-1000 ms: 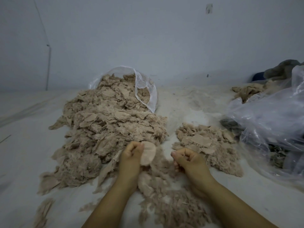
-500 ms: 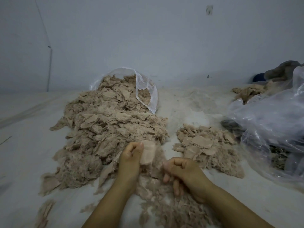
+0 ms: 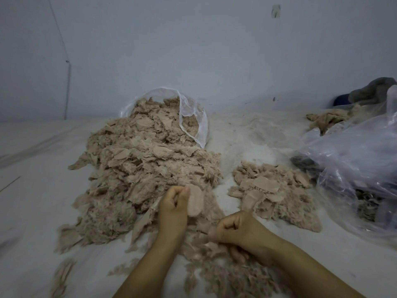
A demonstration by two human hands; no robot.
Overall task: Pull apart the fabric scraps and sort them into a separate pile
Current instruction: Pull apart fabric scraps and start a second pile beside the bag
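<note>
Pale grey-white sheet (image 3: 38,207) covers the work surface, dusted with lint toward the back; behind it a plain bluish-white wall (image 3: 193,50) with a thin cable (image 3: 68,87) running down its left side. Big heap of beige fabric scraps (image 3: 139,175) spills from an open clear bag (image 3: 193,117) at centre-left. Smaller sorted pile (image 3: 272,192) lies to its right, apart from the heap. Left hand (image 3: 174,206), fingers curled, pinches 1 flat oval scrap (image 3: 195,201) held upright at the heap's near edge. Right hand (image 3: 238,231), fingers curled, grips loose scraps in the near scatter (image 3: 225,274). Crumpled clear plastic bag (image 3: 354,168) sits far right, dark cloth (image 3: 373,89) behind it.
</note>
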